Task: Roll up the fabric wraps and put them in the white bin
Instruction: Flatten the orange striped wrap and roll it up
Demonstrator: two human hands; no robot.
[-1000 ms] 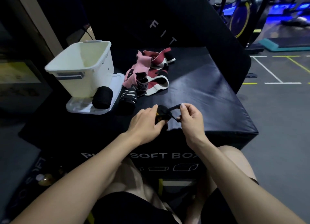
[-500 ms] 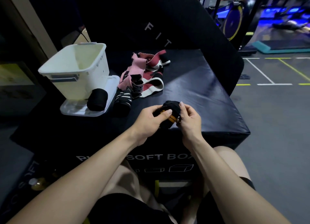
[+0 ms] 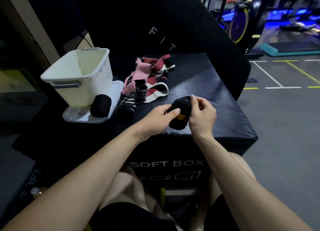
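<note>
A rolled black wrap with an orange stripe (image 3: 181, 112) is held over the front of the black soft box (image 3: 216, 99). My left hand (image 3: 160, 116) grips its left side with thumb on top. My right hand (image 3: 201, 115) pinches its upper right edge. The white bin (image 3: 78, 76) stands at the back left on its lid. A black roll (image 3: 100, 105) lies on the lid, a black-and-white striped roll (image 3: 126, 108) beside it. A loose pile of pink, red and white wraps (image 3: 149, 80) lies behind them.
The bin's white lid (image 3: 83, 115) lies flat under the bin. A tall black padded block (image 3: 155, 23) stands behind the soft box. Grey floor with painted lines (image 3: 277, 78) and gym machines (image 3: 242, 23) lie to the right. My bare knees are below the box front.
The loose strap end seen a second ago is now wound in, and the wrap is a tight roll. Both hands have lifted slightly and closed in around it.
</note>
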